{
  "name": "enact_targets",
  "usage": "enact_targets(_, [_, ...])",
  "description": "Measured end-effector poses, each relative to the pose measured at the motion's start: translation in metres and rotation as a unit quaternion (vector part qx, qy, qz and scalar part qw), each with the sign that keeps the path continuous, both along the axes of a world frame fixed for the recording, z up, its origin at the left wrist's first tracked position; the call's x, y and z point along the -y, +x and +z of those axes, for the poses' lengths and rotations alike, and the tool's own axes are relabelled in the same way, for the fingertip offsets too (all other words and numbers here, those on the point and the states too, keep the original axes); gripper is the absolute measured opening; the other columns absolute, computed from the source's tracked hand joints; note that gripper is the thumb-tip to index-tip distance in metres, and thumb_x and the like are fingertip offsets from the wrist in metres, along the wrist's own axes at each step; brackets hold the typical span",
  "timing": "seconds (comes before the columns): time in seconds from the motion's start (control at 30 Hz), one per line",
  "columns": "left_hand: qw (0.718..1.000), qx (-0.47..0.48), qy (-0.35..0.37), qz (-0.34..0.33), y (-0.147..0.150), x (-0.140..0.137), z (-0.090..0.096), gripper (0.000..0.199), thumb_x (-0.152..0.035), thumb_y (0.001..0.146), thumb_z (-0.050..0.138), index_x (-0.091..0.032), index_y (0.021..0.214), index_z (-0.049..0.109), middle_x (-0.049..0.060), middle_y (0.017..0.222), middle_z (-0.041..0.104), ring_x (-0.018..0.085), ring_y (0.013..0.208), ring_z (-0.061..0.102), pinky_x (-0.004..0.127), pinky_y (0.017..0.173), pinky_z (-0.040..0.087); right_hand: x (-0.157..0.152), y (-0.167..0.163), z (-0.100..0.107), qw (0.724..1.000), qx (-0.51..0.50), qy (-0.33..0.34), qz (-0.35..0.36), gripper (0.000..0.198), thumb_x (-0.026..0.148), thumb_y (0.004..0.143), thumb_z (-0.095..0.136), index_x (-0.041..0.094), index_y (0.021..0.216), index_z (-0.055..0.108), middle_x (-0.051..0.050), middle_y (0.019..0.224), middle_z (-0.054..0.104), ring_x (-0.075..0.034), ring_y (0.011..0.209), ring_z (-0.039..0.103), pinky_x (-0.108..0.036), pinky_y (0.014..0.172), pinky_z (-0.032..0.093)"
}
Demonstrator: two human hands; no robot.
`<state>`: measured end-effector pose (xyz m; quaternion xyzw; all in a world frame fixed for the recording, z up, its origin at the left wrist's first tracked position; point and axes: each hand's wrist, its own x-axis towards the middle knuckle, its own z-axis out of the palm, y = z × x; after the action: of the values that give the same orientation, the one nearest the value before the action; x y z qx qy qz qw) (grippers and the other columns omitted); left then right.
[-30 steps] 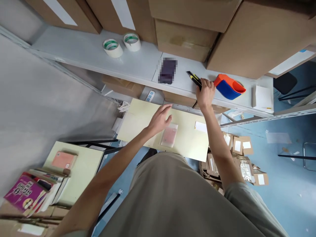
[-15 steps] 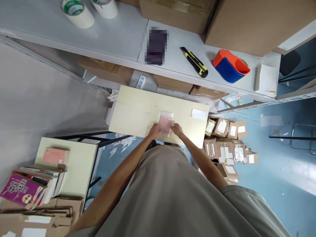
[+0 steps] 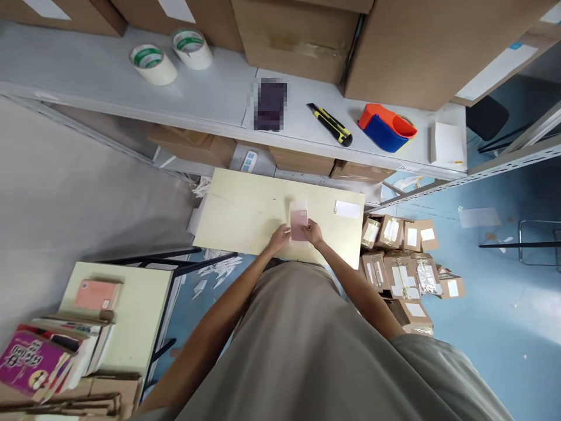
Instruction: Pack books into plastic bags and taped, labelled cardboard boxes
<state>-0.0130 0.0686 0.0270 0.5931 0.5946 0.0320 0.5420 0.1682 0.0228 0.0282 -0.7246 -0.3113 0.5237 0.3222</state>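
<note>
"Since a second ago, the left hand [image 3: 279, 238] has drawn in to the left edge of the pink packet [image 3: 299, 225], and the right hand [image 3: 313, 233] has left the cutter [image 3: 329, 124] on the shelf [image 3: 219, 93] for its right edge."

"And the fingers, left to right?"

"Left ones curled, but too small and blurred to tell whether they grip it. The packet is over the near side of the worktop [image 3: 236, 204], apparently raised. Right ones are clamped on it."

"How far along, then?"

"Taking it up looks done; putting it down is left, I'd judge. Farther right, the white slip [image 3: 347, 209] lies flat, apart from both hands."
</note>
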Motion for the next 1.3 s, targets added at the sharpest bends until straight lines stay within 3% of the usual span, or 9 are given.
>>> enact_targets(0.1, [0.992,0.074,-0.002,0.104,0.000,-0.021,0.022,0.088,-0.056,0.104,0.075,-0.016,0.176,0.042,0.029,0.174,0.055,0.036,0.155,0.064,0.046,0.122,0.056,-0.004,0.019,0.035,0.997,-0.051,0.062,-0.019,0.041,0.058,0.085,0.083,0.025,0.108,0.074,0.001,0.087,0.079,-0.022,0.085,0.072,-0.032,0.075,0.061])
enact_targets(0.2, [0.957,0.230,-0.043,0.169,0.000,-0.040,0.058,0.097,-0.076,0.093,0.082,-0.019,0.167,0.055,0.025,0.168,0.062,0.038,0.158,0.062,0.048,0.125,0.054,-0.002,0.039,0.081,0.974,-0.167,0.153,-0.029,0.057,0.066,0.080,0.092,0.023,0.116,0.079,-0.004,0.097,0.084,-0.024,0.088,0.076,-0.035,0.079,0.064])
enact_targets(0.4, [0.874,0.472,-0.100,0.065,0.010,-0.042,0.148,0.074,-0.071,0.086,0.093,-0.017,0.134,0.081,0.019,0.133,0.084,0.039,0.135,0.076,0.050,0.117,0.060,0.009,0.062,0.151,0.951,-0.217,0.219,-0.030,0.058,0.067,0.083,0.095,0.023,0.121,0.082,-0.004,0.100,0.085,-0.022,0.083,0.074,-0.032,0.071,0.060])
enact_targets(0.53, [0.893,0.439,-0.084,0.056,0.021,-0.030,0.177,0.067,-0.060,0.078,0.102,-0.017,0.125,0.084,0.014,0.121,0.087,0.036,0.121,0.080,0.046,0.107,0.063,0.014,0.060,0.163,0.948,-0.205,0.238,-0.049,0.060,0.068,0.082,0.096,0.024,0.121,0.082,-0.004,0.106,0.086,-0.023,0.087,0.074,-0.032,0.072,0.059])
enact_targets(0.77, [0.941,0.333,0.047,0.038,0.025,-0.025,0.165,0.052,-0.060,0.082,0.093,-0.016,0.108,0.083,0.004,0.093,0.081,0.021,0.085,0.071,0.030,0.078,0.056,0.021,0.053,0.143,0.954,-0.142,0.230,-0.133,0.074,0.072,0.075,0.098,0.023,0.127,0.078,-0.014,0.137,0.083,-0.034,0.122,0.077,-0.047,0.103,0.066])
enact_targets(0.87, [0.959,0.264,0.104,0.022,0.027,-0.024,0.155,0.043,-0.058,0.088,0.084,-0.017,0.103,0.081,0.001,0.086,0.078,0.021,0.079,0.068,0.029,0.072,0.053,0.025,0.046,0.131,0.954,-0.090,0.211,-0.195,0.079,0.075,0.073,0.097,0.023,0.130,0.078,-0.018,0.154,0.075,-0.038,0.138,0.072,-0.053,0.117,0.062])
enact_targets(0.93, [0.970,0.199,0.139,-0.005,0.031,-0.021,0.149,0.037,-0.054,0.094,0.078,-0.019,0.104,0.081,0.003,0.087,0.079,0.023,0.081,0.071,0.030,0.074,0.054,0.028,0.037,0.126,0.961,-0.111,0.188,-0.171,0.076,0.075,0.076,0.095,0.024,0.130,0.079,-0.018,0.153,0.076,-0.038,0.141,0.071,-0.054,0.120,0.059])
enact_targets(1.13, [0.962,-0.003,0.218,-0.162,0.050,0.009,0.143,0.040,-0.032,0.105,0.068,-0.026,0.143,0.079,0.013,0.112,0.087,0.037,0.109,0.082,0.043,0.100,0.060,0.034,0.005,0.124,0.969,-0.146,0.185,-0.079,0.061,0.081,0.089,0.080,0.023,0.108,0.079,-0.008,0.109,0.082,-0.027,0.109,0.074,-0.038,0.097,0.061])
enact_targets(1.3, [0.960,0.060,0.204,-0.183,0.051,0.030,0.144,0.071,-0.029,0.096,0.080,-0.020,0.164,0.063,0.019,0.156,0.074,0.043,0.131,0.077,0.051,0.112,0.062,0.034,0.006,0.119,0.970,-0.081,0.193,-0.125,0.067,0.089,0.091,0.068,0.025,0.076,0.063,0.000,0.073,0.060,-0.019,0.076,0.057,-0.032,0.071,0.050])
